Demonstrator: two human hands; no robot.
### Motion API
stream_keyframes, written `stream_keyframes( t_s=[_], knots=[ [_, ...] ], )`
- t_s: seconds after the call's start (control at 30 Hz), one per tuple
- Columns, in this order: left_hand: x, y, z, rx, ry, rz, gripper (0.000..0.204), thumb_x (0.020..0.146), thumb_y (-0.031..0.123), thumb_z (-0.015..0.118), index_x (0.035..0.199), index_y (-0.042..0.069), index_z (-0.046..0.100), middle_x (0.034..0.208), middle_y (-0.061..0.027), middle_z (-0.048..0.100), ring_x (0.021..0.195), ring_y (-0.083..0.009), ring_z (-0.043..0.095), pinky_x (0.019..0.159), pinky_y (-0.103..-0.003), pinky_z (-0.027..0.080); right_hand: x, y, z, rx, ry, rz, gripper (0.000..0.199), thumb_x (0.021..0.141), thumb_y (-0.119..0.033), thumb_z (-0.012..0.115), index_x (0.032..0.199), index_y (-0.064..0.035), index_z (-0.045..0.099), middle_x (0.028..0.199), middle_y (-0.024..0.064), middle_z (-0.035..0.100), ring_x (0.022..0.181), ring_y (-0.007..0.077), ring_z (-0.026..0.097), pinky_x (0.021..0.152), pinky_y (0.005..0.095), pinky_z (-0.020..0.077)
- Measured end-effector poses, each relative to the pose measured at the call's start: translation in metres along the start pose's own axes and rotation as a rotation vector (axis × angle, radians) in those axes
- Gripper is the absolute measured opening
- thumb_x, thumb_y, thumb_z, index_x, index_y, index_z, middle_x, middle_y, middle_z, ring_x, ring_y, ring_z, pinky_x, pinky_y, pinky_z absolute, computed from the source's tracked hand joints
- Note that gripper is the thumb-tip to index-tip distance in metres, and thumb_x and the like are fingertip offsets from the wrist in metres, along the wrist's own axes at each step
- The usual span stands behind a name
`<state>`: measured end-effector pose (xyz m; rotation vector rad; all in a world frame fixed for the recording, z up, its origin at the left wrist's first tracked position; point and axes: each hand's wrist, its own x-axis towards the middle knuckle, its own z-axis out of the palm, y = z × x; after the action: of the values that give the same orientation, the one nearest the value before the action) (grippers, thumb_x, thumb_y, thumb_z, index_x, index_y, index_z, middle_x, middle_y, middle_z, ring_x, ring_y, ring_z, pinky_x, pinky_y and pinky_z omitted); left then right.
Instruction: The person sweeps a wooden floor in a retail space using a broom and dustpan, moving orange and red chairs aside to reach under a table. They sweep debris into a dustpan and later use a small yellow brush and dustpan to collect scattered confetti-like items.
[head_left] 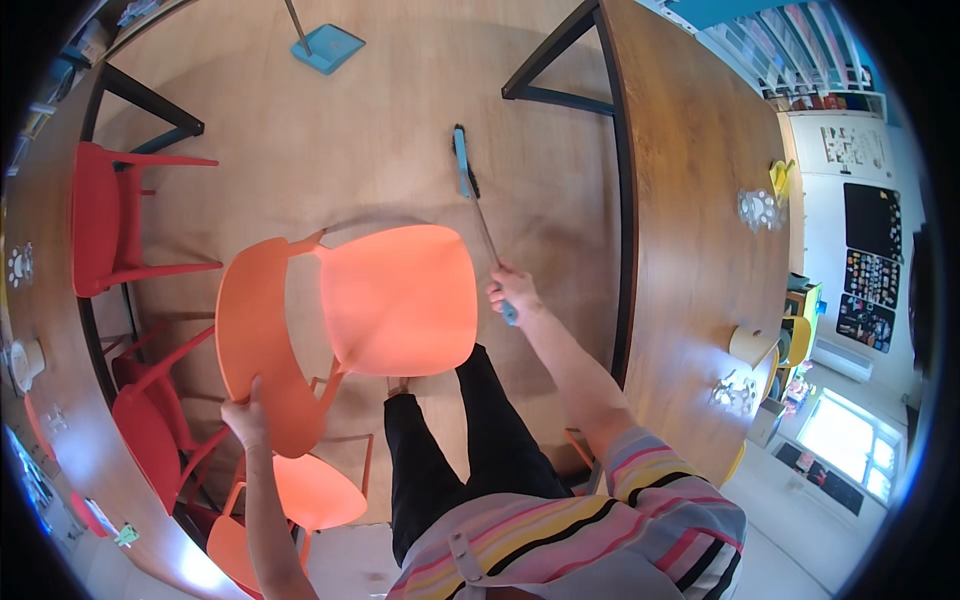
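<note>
Broom (pixel 478 200) in right hand (pixel 512 292) — chair (pixel 350 320) in left hand (pixel 246 418).

bright daylight from a glaring window (pixel 838 440) lower right; soft shadows, sharp centre, fisheye bending and dark rim.

left hand (pixel 245 418) raised at lower left, forearm rising bare from bottom edge, fingers curled shut in grip, thumb side up. right hand (pixel 513 291) stretched forward past centre, arm near straight, bare forearm running back to striped short sleeve, fist closed in grip. both legs in black trousers below, between arms.
</note>
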<state>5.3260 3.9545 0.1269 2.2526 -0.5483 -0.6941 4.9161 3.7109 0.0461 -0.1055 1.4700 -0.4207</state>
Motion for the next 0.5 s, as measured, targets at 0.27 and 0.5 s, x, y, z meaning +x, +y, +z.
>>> stream_keyframes(
  t_s=[0.27,0.5],
  knots=[
    [0.011,0.009,0.001,0.207,0.061,0.023,0.031,0.078,0.018,0.07,0.084,-0.012,0.065,0.065,-0.0087,0.065,0.06,-0.0085,0.053,0.053,-0.031,0.044,-0.1,0.107,-0.093,-0.093,0.218,-0.302,0.051,0.09,-0.014,0.049,0.138,-0.0192,0.034,0.06,0.0015,0.044,0.041,0.0094,0.039,0.036,0.0252,0.0344],
    [0.01,0.0,-0.001,-0.045,-0.181,-0.099,0.028,0.084,0.01,0.06,0.106,-0.008,0.06,0.095,-0.0114,0.064,0.08,-0.0193,0.06,0.068,-0.035,0.05,-0.199,0.287,-0.155,-0.17,0.552,-0.186,0.058,0.088,-0.017,0.05,0.141,-0.0166,0.028,0.057,-0.0002,0.04,0.04,0.0105,0.039,0.036,0.0277,0.0369]
  ],
)
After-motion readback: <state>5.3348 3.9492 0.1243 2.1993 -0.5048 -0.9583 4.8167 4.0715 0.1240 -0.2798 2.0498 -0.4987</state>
